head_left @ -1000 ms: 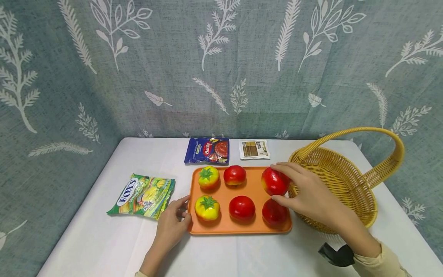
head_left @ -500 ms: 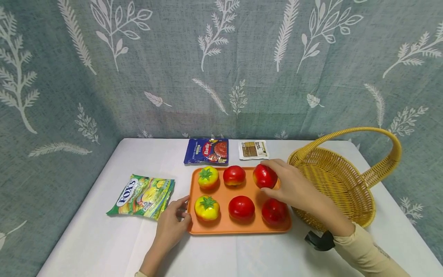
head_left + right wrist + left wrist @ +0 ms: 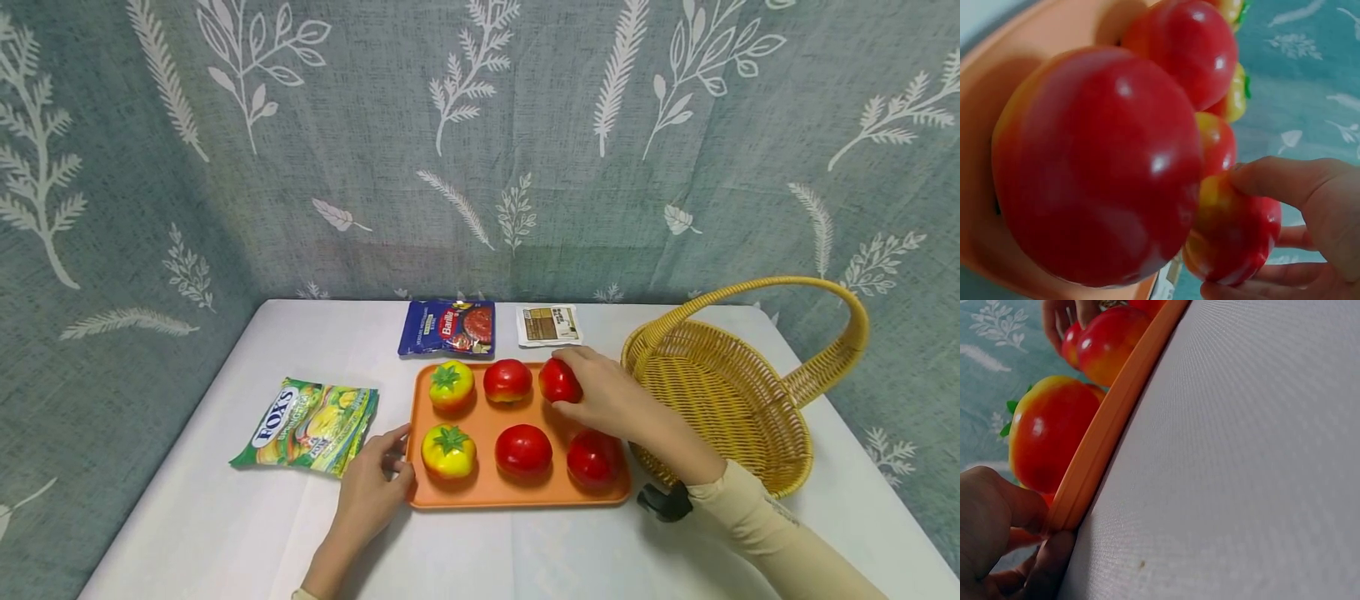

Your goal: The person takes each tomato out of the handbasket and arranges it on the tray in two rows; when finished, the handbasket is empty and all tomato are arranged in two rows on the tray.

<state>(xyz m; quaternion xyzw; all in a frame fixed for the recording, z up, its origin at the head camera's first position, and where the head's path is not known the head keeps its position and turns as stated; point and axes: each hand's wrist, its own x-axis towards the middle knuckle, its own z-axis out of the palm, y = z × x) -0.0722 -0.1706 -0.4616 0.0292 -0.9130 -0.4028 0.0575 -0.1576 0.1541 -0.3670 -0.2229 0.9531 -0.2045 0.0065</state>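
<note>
My right hand point(image 3: 611, 404) holds a glossy red tomato point(image 3: 558, 382) over the back right of the orange tray point(image 3: 483, 422). In the right wrist view the thumb and fingers curl round that tomato point(image 3: 1241, 244), whose lower side is yellowish. A larger-looking tomato point(image 3: 1097, 169) sits in front, nearer that camera. My left hand point(image 3: 375, 479) pinches the tray's left edge, with fingertips on the rim point(image 3: 1094, 437) in the left wrist view. Also on the tray are two yellow-red tomatoes with green leafy tops point(image 3: 449, 452) and three plain red ones point(image 3: 523, 451).
A wicker basket point(image 3: 723, 400) with a tall handle stands just right of the tray. Behind the tray lie a blue Barilla pouch point(image 3: 447, 328) and a small white-and-brown packet point(image 3: 550, 325). A green Fox's candy bag point(image 3: 307, 427) is at the left.
My right hand has moved left with the tomato, from beside the basket to next to the back-row red tomato. My left hand has stayed at the tray's edge.
</note>
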